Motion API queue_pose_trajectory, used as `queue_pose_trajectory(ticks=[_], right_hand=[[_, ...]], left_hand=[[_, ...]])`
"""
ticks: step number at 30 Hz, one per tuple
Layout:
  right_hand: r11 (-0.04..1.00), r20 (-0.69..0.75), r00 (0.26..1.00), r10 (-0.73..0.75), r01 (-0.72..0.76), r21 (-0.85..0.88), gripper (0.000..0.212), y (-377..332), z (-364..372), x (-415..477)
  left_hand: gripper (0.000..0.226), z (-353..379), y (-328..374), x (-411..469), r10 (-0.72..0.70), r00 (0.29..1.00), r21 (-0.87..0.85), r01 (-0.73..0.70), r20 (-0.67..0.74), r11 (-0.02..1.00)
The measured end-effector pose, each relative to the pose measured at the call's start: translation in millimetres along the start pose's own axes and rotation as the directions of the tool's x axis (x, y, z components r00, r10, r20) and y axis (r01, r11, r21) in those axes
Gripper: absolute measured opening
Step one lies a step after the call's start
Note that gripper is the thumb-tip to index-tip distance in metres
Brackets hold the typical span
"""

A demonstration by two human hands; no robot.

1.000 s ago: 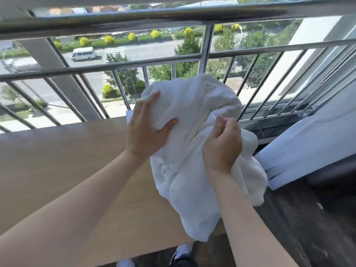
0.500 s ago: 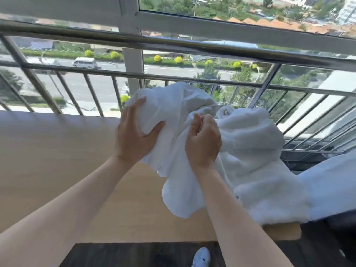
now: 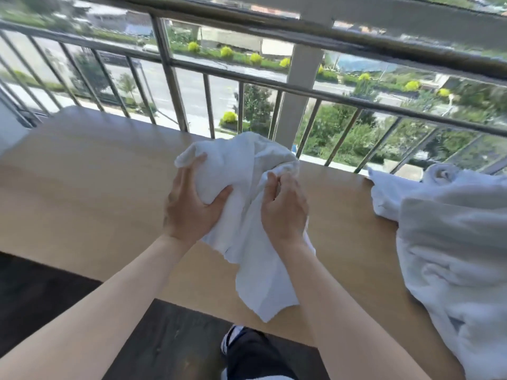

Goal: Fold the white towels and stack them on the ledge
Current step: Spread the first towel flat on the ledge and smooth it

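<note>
Below the desk's [image 3: 82, 187] front edge: dark floor [image 3: 55, 297] and one black-and-white shoe [image 3: 233, 338]. Over the desk's middle: one white towel [image 3: 247, 248], crumpled, no fold in it yet, lower corner hanging toward the desk's front edge; touching the desk's top or lifted clear, cannot tell. Left hand [image 3: 189, 207] on the towel's upper left part, thumb and fingers curled round a bunch of cloth. Right hand [image 3: 284, 212] just beside it, toward the desk's right end, fingers curled and pinching a rolled edge of the same towel. Towel thus between and beneath both hands, over the desk's middle. At the desk's right end: heap of white towels [image 3: 452, 256], loose and unfolded, spilling over the front edge, with a rolled white piece [image 3: 441, 174] on the side nearest the desk's back edge. No folded stack seen anywhere on the desk. Progress, as judged: early, with nothing folded and nothing stacked; one towel in hand, probably being searched for an edge or corner; the whole heap left to do. Behind the desk's back edge: metal railing [image 3: 274, 87], then street and green shrubs.
</note>
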State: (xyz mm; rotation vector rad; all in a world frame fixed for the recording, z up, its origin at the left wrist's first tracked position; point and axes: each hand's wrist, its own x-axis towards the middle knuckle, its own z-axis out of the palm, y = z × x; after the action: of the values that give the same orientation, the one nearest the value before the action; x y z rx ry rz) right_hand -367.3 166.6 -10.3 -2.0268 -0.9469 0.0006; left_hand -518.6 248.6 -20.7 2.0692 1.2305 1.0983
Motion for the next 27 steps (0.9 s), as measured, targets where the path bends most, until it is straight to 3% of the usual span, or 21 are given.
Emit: queue_pose_trajectory(ticks=[9,13,17,24,27], right_hand=[[1.0,0.226,0.974,-0.029,0.025,0.019,0.031,-15,159,3],[0.998,0.367,0.93,-0.022,0.041,-0.044,0.033,-13,216,-6],[0.99,0.412,0.911,0.024,0.037,-0.14,0.03,-5,243,-5],[0.964,0.411,0.906,0.106,0.007,-0.264,0.021,-8,252,5],[0.923,0.371,0.909,0.188,-0.035,-0.382,0.026,-21,257,6]], left_hand=[[0.077,-23,-136,48,-0.182,0.981,0.241,0.161,0.066,0.957],[0.078,-26,-199,56,-0.333,0.928,0.318,0.27,0.165,0.909],[0.077,-25,-227,55,-0.46,0.862,0.224,0.415,0.216,0.882],[0.06,-41,-245,85,-0.493,0.76,0.09,0.506,0.425,0.858],[0.061,-41,-255,104,-0.61,0.693,-0.032,0.67,0.385,0.741]])
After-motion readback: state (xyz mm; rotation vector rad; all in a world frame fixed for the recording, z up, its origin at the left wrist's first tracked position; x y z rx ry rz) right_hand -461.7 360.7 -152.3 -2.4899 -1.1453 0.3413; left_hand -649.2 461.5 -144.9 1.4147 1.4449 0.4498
